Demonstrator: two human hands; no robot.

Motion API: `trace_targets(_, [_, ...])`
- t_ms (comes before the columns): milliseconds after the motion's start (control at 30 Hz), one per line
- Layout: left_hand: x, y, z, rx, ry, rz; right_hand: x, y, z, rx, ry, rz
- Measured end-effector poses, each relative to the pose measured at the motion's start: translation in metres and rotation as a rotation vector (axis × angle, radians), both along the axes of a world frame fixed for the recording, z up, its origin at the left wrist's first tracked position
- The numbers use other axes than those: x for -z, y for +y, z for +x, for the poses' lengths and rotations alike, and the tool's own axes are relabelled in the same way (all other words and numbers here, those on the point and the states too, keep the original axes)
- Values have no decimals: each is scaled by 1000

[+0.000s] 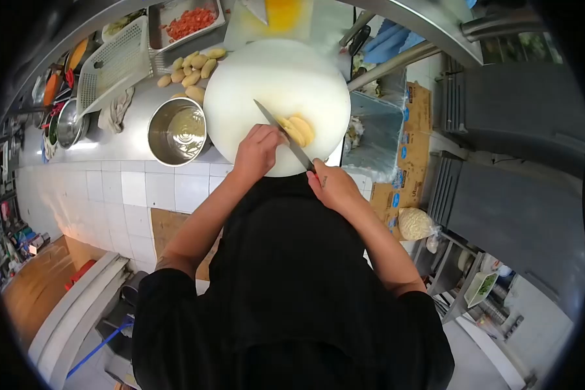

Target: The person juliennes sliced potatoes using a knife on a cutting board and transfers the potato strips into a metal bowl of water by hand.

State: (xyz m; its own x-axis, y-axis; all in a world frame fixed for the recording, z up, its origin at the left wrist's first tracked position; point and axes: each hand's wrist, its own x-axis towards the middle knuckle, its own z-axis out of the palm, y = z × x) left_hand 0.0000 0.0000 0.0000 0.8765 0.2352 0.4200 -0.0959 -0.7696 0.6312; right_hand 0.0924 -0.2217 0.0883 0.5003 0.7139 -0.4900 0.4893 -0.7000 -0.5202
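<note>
A kitchen knife (266, 116) lies across a round white cutting board (240, 78), its tip pointing away to the upper left. My right hand (331, 185) is closed around the knife's handle near the board's front edge. On the left side of the blade, my left hand (260, 148) rests on the board with fingers curled together; whatever is under the fingertips is hidden. Pale yellow potato slices (299, 131) lie overlapped against the blade's right side.
A steel pot (152, 143) stands left of the board, near several whole potatoes (192, 78). Behind are a white plastic basket (114, 71) and a metal tray (218, 25) of chopped red pieces. A plastic-lined bin (380, 123) stands to the right. A metal shelf edge (429, 29) crosses overhead.
</note>
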Motion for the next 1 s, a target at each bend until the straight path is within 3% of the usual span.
trace_targets(300, [2,10,-1,-49,-86,-19,6,10,-11,-3,-107,14])
trace_targets(667, [-6,-1,0,-42,-42,-21,10,-8,-1,-12,-42,4])
trace_targets(1000, [-3,-1,1,-24,-48,-33,-41,-12,-6,4,-92,16])
